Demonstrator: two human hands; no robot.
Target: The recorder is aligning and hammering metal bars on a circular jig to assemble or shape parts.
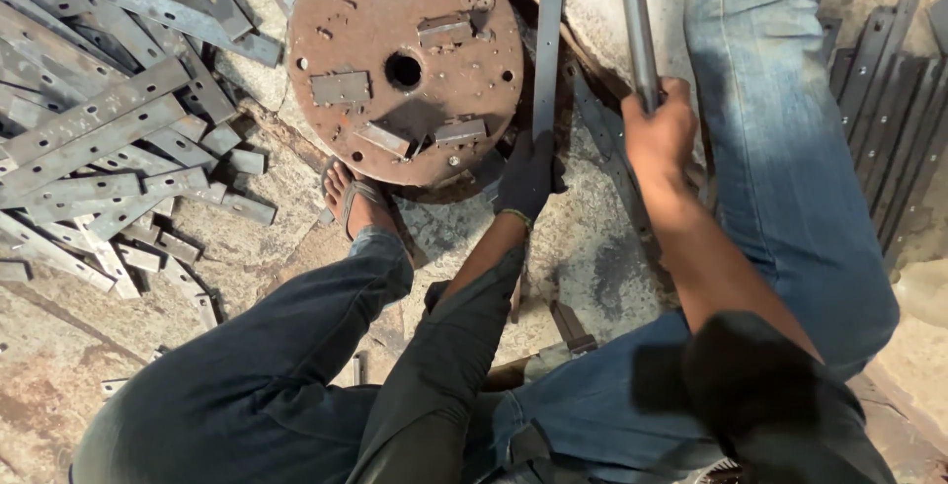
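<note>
Flat steel bar [549,40] in gloved left hand [526,176], top cut off — bare right hand [660,133] clenching pipe [637,25].

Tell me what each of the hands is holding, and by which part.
Left hand, gloved, grips the flat metal strip at its lower end. Right hand grips the round metal rod at its lower part.

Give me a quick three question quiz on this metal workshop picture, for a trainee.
1. True or false: the left hand wears a dark glove.
2. What does the bare right hand grip: A a hammer, B a round metal bar, C a brush?
3. Which side of the rusty round plate has the pile of flat metal strips?

Key: 1 true. 2 B. 3 The picture's left; the gloved hand holds one flat strip just right of the plate.
</note>
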